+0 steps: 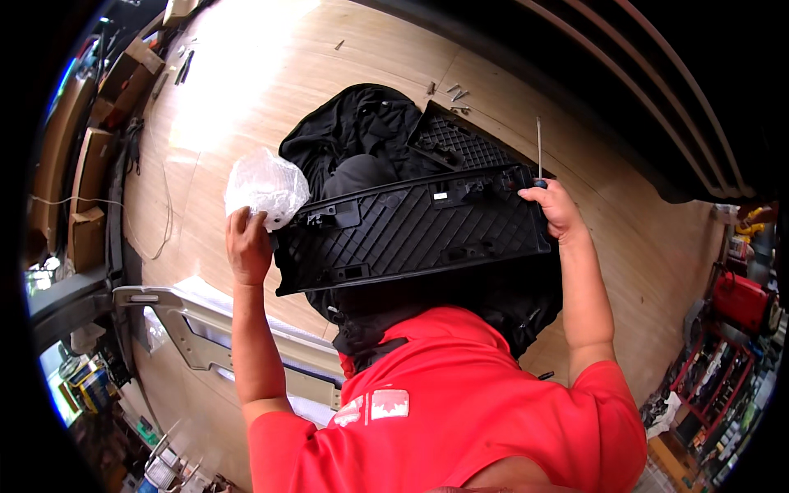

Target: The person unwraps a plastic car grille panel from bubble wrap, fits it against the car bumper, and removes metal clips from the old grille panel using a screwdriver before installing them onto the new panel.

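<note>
Across my lap lies a long black plastic panel [411, 230] with diagonal ribs and clip mounts on its upward face. My left hand [249, 246] is at the panel's left end, its fingers closed on a crumpled clear plastic bag [267, 185]. What the bag holds, if anything, I cannot make out. At the panel's right end, my right hand [560, 212] is wrapped round the dark handle of a screwdriver [539, 148], its shaft pointing away from me. Whether this hand also grips the panel's edge is unclear. A second black ribbed panel [472, 146] rests beyond the first.
Several screws [459, 94] lie on the wood-look floor past the second panel. A pale frame-like panel [185, 333] is at my left. Cardboard boxes [89, 168] line the far left, near dark pliers [185, 67]. A red case [740, 300] and a tool rack stand at the right.
</note>
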Available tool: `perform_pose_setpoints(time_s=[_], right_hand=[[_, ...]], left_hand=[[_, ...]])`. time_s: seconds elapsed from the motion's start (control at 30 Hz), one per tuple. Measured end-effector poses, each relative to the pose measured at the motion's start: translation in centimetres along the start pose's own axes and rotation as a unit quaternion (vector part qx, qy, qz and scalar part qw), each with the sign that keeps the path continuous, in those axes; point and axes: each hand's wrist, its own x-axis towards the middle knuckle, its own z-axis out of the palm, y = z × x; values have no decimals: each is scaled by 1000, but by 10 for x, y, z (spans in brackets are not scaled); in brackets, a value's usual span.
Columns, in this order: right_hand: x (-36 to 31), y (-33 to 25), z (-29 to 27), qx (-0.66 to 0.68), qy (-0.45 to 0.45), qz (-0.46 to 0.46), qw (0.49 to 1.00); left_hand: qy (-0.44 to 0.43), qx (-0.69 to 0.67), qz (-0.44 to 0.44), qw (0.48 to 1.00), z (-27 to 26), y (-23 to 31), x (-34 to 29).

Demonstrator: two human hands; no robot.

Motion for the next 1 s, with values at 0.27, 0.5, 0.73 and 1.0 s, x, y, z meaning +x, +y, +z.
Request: perform_pose_setpoints(time_s=[0.27, 0.5, 0.73, 1.0], right_hand=[[-10, -13, 16, -7, -5, -29, 1000], [-13, -6, 13, 38, 17, -38, 998], [-5, 2, 14, 16, 16, -34, 999], [-13, -7, 26, 21, 38, -22, 999]], left_hand=[[180, -156, -215, 947, -17, -12, -10], [173, -553, -426, 695, -7, -10, -11], [-9, -233, -344, 910, 2, -9, -21], [-150, -115, -194, 963, 5, 27, -20]])
